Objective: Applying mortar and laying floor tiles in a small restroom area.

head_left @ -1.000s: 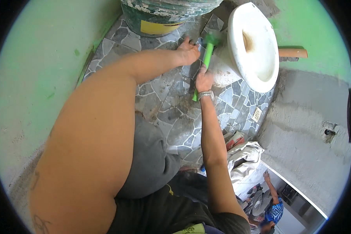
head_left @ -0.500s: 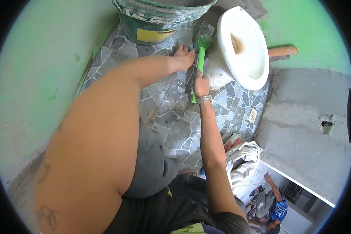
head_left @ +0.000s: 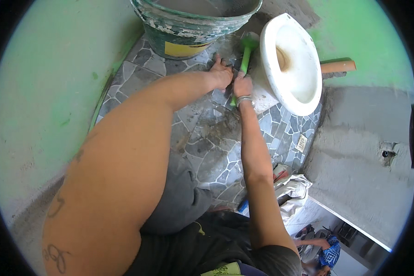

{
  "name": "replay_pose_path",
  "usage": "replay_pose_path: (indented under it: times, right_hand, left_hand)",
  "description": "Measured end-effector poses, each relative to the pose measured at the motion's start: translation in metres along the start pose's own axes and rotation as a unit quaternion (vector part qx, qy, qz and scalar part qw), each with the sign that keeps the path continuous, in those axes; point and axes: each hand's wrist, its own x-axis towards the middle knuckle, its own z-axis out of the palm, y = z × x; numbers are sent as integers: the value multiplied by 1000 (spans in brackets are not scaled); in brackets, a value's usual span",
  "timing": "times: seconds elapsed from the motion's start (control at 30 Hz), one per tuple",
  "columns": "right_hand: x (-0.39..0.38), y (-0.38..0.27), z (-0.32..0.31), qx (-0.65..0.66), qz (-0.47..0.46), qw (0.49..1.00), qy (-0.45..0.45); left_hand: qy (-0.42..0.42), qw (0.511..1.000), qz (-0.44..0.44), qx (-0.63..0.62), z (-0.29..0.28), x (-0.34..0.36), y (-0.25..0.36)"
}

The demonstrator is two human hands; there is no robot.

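Note:
My right hand [head_left: 243, 86] is closed around the handle of a bright green tool [head_left: 246, 60] with a rounded head; its exact kind is hard to make out. The tool lies slanted just left of the white toilet bowl [head_left: 293, 64], head away from me. My left hand [head_left: 221, 74] reaches down beside it, fingers apart and low over the grey stone-patterned floor tiles [head_left: 211, 156]. Nothing shows in that hand, though part of its underside is hidden. A small gap separates the two hands.
A large green bucket [head_left: 193, 27], crusted with cement, stands beyond my left hand. An orange pipe [head_left: 338, 66] sticks out by the green wall. A floor drain [head_left: 301, 143] and a white sack [head_left: 293, 197] lie to the right. Another person [head_left: 327, 250] is at the lower right.
My right hand and the green tool have moved slightly away from me. My left hand has shifted lower and closer to the right one. The person at lower right has lowered an arm.

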Motion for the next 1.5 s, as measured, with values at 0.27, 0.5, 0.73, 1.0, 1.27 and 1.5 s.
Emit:
replay_pose_path:
  times: [0.27,0.5,0.73,1.0,1.27,1.5]
  right_hand:
    - [21,-4,-4,10,-34,999,22]
    - [27,-8,-2,-32,-109,992,63]
    - [54,-3,3,-35,-77,993,80]
    - [75,10,12,-165,-176,970,-6]
    - [63,-12,5,-46,-92,994,41]
    - [65,-9,1,-68,-141,987,34]
  left_hand:
    - [11,1000,-7,4,-6,8,-2]
    - [4,999,-32,9,-14,7,-10]
    - [-16,998,-52,-21,-18,10,-12]
    - [-44,998,-33,1,-20,11,-13]
    - [-11,999,-38,-10,-17,3,-11]
    - [-17,999,-27,-6,-16,-2,-10]
